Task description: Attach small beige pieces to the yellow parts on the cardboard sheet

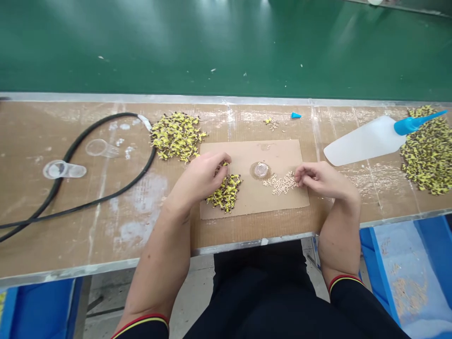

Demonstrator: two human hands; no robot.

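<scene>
A flat cardboard sheet [254,200] lies on the table in front of me. My left hand [208,174] is over its left edge, fingers curled at a small pile of yellow and dark pieces [226,194]; what its fingertips hold is too small to name. My right hand [319,178] is at the sheet's right edge, its fingers pinched beside a scatter of tiny pale pieces [281,183]. Whatever sits between those fingertips cannot be made out. Between the hands is a small round clear dish [261,170] with a wet-looking ring around it.
Larger yellow piles [178,135] lie left and far right [429,155]. A white bottle with blue nozzle [367,140] rests on its side. A blue cap [295,115], black cable [72,148] and clear plastic pieces [63,169] lie about. Behind runs a green surface [212,52].
</scene>
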